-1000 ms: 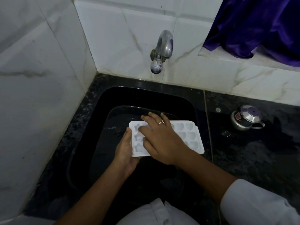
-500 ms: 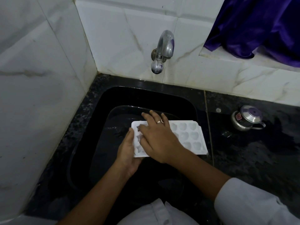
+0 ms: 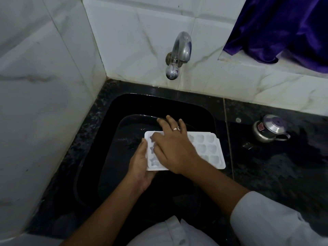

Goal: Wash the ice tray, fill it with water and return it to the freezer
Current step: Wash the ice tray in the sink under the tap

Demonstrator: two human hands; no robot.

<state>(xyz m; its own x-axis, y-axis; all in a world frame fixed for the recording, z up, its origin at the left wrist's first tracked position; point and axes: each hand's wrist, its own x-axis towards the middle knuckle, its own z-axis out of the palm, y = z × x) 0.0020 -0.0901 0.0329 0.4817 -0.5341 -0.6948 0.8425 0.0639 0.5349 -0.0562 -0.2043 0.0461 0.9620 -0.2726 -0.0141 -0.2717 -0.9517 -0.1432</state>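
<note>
1 ice tray (image 3: pixel 209 150) over sink (image 3: pixel 204 110), left hand (image 3: pixel 140 164) gripping its edge, right hand (image 3: pixel 174 150) spread flat on top, 1 tap (image 3: pixel 179 54)

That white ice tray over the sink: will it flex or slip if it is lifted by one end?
Likely some flex: the ice tray looks like thin moulded plastic, and the left hand grips only its left end. Probably light, since its cells look empty. Possibly slippery: the sink glistens as if wet, and the right hand presses on top.
</note>
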